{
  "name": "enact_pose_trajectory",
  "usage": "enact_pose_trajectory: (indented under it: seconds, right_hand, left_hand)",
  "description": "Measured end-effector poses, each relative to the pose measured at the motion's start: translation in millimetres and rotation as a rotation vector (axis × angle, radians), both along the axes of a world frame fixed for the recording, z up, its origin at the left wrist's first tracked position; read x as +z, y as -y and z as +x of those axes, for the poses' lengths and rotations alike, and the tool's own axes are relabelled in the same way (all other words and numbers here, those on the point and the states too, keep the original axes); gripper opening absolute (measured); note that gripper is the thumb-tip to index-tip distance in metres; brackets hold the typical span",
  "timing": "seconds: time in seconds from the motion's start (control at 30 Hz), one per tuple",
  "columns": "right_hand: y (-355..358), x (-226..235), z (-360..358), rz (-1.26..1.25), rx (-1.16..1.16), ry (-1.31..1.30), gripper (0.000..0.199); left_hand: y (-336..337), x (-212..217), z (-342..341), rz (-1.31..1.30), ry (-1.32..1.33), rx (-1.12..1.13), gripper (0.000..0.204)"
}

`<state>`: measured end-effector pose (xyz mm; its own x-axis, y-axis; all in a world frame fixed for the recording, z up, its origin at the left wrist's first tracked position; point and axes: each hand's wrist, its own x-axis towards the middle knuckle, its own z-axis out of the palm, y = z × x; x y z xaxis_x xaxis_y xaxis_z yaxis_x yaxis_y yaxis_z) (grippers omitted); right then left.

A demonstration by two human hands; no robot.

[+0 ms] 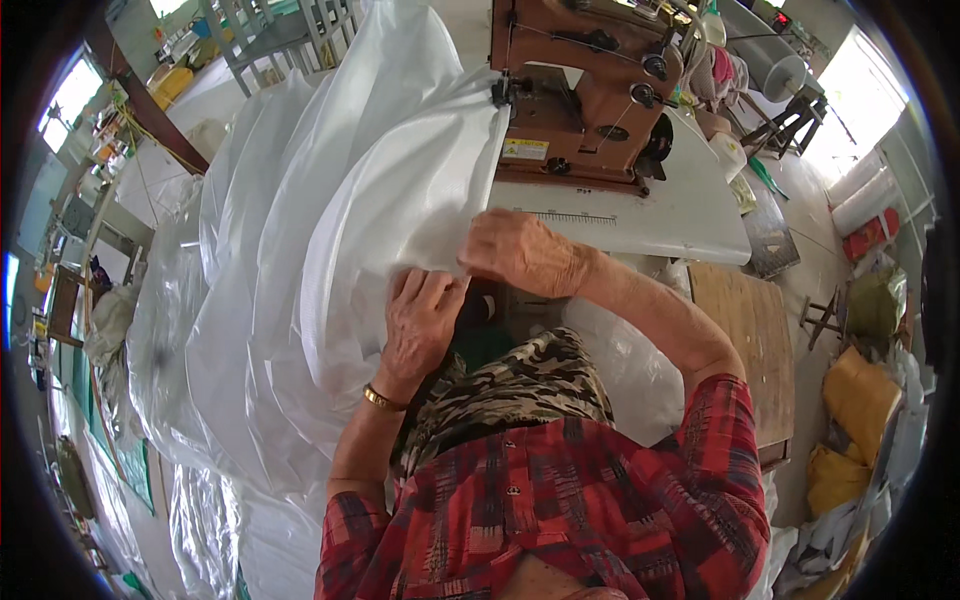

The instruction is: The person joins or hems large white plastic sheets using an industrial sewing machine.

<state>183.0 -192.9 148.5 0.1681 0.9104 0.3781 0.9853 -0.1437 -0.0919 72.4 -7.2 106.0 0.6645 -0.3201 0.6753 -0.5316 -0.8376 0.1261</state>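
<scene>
A large white woven plastic sack (330,200) is draped over the table and runs up to the needle of a brown sewing machine (585,95). My left hand (420,320) pinches the sack's near edge, fingers curled on the fabric. My right hand (520,250) lies just to the right of it, gripping the same edge where it meets the white machine table (680,215). The edge stretches from my hands up to the machine's head.
More translucent sacking (200,320) piles at the left and hangs to the floor. A wooden board (745,330) sits right of the table. Yellow and white bags (860,410) lie at the far right. A grey frame (280,35) stands at the back.
</scene>
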Motion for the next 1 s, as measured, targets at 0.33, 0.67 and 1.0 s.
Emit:
enact_pose_trajectory:
  seconds: [0.33,0.67,1.0]
  right_hand:
    - [-1,14,37,-0.127,-0.073,0.403,0.008]
    - [-9,18,67,-0.155,-0.014,0.148,0.025]
    - [-6,13,101,-0.079,-0.048,0.042,0.030]
  left_hand:
    - [-6,21,12,0.159,-0.029,-0.233,0.014]
    - [-17,15,28,-0.143,-0.206,-0.301,0.005]
    - [-18,4,27,-0.296,-0.263,-0.257,0.008]
